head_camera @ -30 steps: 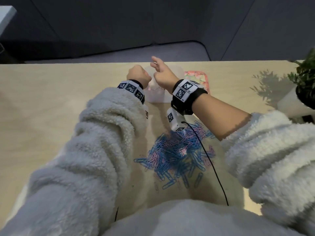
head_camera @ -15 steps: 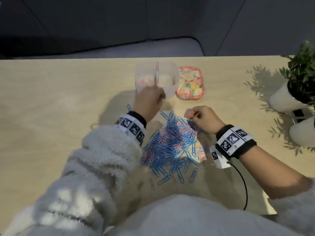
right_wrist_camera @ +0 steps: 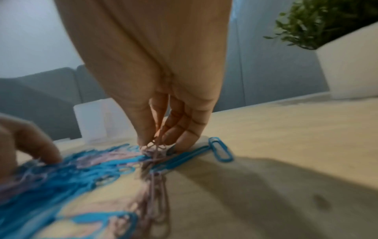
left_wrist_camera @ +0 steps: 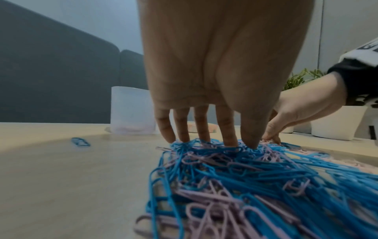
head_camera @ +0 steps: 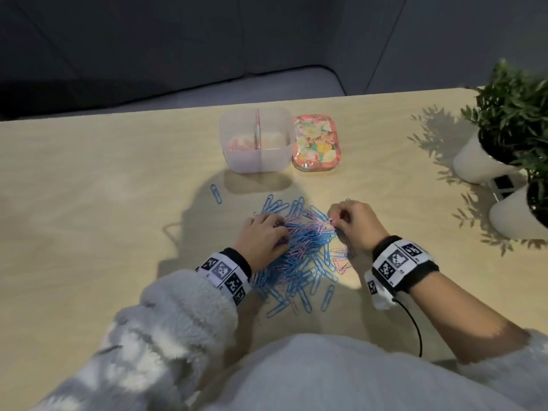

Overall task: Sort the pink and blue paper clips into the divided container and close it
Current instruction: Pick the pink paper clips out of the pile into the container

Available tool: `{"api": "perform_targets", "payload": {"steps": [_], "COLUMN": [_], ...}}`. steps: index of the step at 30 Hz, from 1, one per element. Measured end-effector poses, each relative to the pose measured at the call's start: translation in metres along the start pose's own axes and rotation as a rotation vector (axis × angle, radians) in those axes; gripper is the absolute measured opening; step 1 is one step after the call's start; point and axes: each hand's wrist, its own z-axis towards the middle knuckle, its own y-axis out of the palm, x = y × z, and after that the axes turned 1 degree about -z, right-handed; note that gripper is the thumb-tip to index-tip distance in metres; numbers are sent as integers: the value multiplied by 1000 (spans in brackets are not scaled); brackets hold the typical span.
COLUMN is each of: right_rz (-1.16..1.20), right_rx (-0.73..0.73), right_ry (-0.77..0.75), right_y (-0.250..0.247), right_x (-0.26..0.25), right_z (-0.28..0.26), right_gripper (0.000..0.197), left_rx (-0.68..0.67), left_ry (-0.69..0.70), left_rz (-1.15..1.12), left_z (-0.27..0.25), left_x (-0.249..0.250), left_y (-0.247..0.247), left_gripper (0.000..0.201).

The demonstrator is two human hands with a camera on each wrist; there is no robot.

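Observation:
A heap of blue and pink paper clips [head_camera: 299,250] lies on the table in front of me. My left hand [head_camera: 264,237] rests on the heap's left side, fingertips [left_wrist_camera: 204,139] pressed down into the clips [left_wrist_camera: 255,186]. At the heap's right edge my right hand [head_camera: 344,221] pinches pink clips [right_wrist_camera: 154,145] between thumb and fingers. The translucent divided container [head_camera: 256,157] stands open farther back, with pink clips in its left compartment. Its flowered lid [head_camera: 315,142] lies right beside it.
One stray blue clip [head_camera: 216,193] lies left of the heap. Two white pots with green plants [head_camera: 504,143] stand at the table's right edge. Beyond the far table edge is a dark sofa [head_camera: 178,40]. A black cable [head_camera: 413,327] runs from my right wrist.
Both hands came back from the container to the heap. The left hand now lies on the clips; the right hand has drawn in at the heap's right edge and pinches pink clips.

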Motion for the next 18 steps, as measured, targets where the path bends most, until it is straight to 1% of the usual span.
{"api": "perform_targets", "payload": {"steps": [2,4,7,9,11,13,16,18], "right_rz": [251,465,721,819,769,601,229,-26], "right_rx": [13,30,39,72,91,44,-39,-83], "right_ry": [98,163,270,306,322,288,107,38], "right_y": [-5,-12,-22,-26,-24,-18,-8,-2], "right_x": [5,6,5,5,7,11,11,9], "right_z": [0,1,2,3,5,4,5,8], "right_gripper": [32,30,23,20,17,16,10,19], "left_rx": [53,112,136,116,86,63,16,-14], "left_ry": [-38,-49,11,69,100,87,38,24], "left_rz": [-6,-16,-32,-39,-49,-65,-72,-74], "left_z": [0,9,32,48,61,70,75,73], "left_x": [2,8,19,27,36,43,47,45], "left_y": [-5,-11,-19,-22,-23,-23,-21,-21], "left_gripper": [27,27,25,27,28,28,31,25]}}
